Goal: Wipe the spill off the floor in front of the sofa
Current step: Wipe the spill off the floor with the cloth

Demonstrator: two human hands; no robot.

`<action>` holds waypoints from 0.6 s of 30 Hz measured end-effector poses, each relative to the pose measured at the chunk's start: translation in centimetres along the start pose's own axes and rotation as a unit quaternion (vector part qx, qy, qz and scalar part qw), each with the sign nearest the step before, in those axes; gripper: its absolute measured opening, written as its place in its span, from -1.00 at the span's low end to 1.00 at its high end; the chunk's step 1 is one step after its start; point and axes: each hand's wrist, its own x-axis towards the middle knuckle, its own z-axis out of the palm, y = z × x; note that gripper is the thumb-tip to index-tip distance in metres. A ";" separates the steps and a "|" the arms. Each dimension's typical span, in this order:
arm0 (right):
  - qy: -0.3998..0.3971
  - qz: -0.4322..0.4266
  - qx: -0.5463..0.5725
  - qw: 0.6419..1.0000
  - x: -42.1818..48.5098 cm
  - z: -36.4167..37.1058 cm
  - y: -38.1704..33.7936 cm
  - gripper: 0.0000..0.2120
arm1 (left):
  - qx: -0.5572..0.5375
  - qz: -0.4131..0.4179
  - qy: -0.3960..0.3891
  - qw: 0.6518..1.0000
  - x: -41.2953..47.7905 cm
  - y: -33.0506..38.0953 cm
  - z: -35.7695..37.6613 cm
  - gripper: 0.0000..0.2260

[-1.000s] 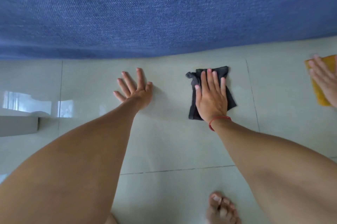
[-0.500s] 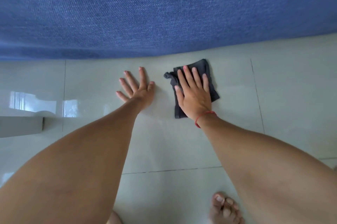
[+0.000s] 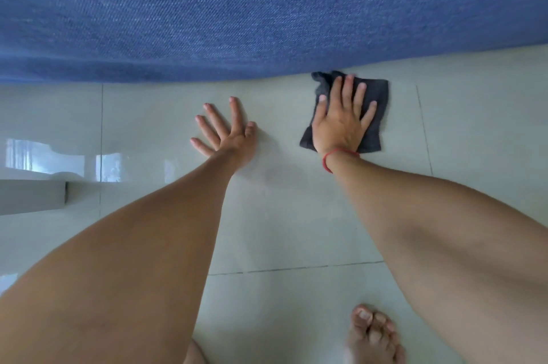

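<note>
A dark grey cloth [image 3: 379,93] lies flat on the pale tiled floor [image 3: 296,215], its far edge touching the base of the blue sofa [image 3: 267,7]. My right hand [image 3: 341,123], with a red band at the wrist, presses palm-down on the cloth with its fingers spread. To the left, my left hand [image 3: 228,135] rests flat on the bare tile, fingers apart and holding nothing. A faint dull smear shows on the tile between the two hands; no clear puddle is visible.
The sofa front fills the whole upper part of the view. A low white object [image 3: 29,194] stands on the floor at the left edge. My bare foot [image 3: 373,334] is at the bottom right. Bright window glare reflects off the tiles at left.
My right hand slid the cloth left, then back right and away, up against the sofa base. Another person's hand on a yellow cloth at the right edge has left the view. My left hand stayed put.
</note>
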 end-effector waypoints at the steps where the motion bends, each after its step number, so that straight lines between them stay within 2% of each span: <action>1: -0.004 -0.028 0.005 1.000 -0.1 0.4 -1.3 -0.50 | -0.002 -0.001 -0.001 1.000 -0.1 0.0 -0.1 -0.50; 4: -0.015 -0.119 0.011 0.993 -2.1 1.5 -4.1 -0.50 | -0.009 -0.005 -0.020 1.000 -0.4 0.4 -0.7 -0.50; 7: -0.021 -0.198 0.013 0.980 -4.7 1.4 -3.5 -0.54 | -0.039 0.001 -0.031 0.999 -0.6 0.0 -1.6 -0.52; 9: -0.035 -0.269 -0.005 0.963 -5.5 0.8 -1.3 -0.56 | -0.052 0.031 -0.008 0.998 -0.9 -1.0 -1.5 -0.51; 12: -0.049 -0.339 -0.029 0.939 -5.8 -0.5 2.8 -0.55 | -0.009 0.061 0.075 0.995 -2.0 -3.7 -1.1 -0.47; 13: -0.052 -0.325 -0.035 0.944 -5.9 -0.9 3.9 -0.54 | -0.003 0.048 0.103 0.994 -2.2 -4.7 -1.1 -0.45; 15: -0.049 -0.240 -0.043 0.969 -5.5 -1.8 5.4 -0.49 | -0.009 0.003 0.125 0.992 -1.8 -6.8 -1.4 -0.42; 18: -0.046 -0.118 -0.043 0.991 -3.6 -1.7 5.0 -0.48 | -0.025 -0.021 0.088 0.996 -1.2 -8.8 -1.6 -0.39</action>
